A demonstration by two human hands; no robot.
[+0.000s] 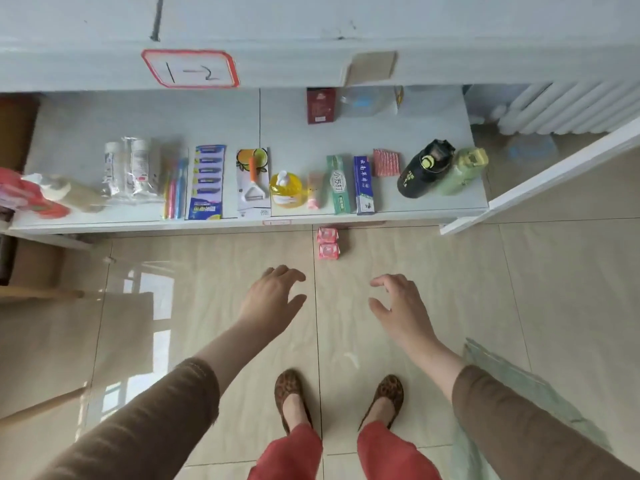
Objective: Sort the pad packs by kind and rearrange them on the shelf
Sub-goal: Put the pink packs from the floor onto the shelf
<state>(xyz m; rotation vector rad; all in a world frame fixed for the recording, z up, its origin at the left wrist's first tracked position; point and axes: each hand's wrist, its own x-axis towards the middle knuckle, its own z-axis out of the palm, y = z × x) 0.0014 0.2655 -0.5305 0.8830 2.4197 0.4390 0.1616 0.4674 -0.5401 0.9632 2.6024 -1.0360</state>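
two pink pad packs [328, 242] lie on the floor [433, 271] just below the shelf [138, 223] edge, one touching the other. left hand [273, 299] and right hand [398, 306] hover near them, each grip spread and empty, fingers curled.

A red-bordered white paper label [190, 68] on the front edge of the upper white shelf [311, 64] bears a handwritten "1-2". Near the lower shelf's front edge, the green toothpaste box [338, 184] reads "小苏打". Print on the blue toothpaste box [363, 184] beside it is too blurred to read.
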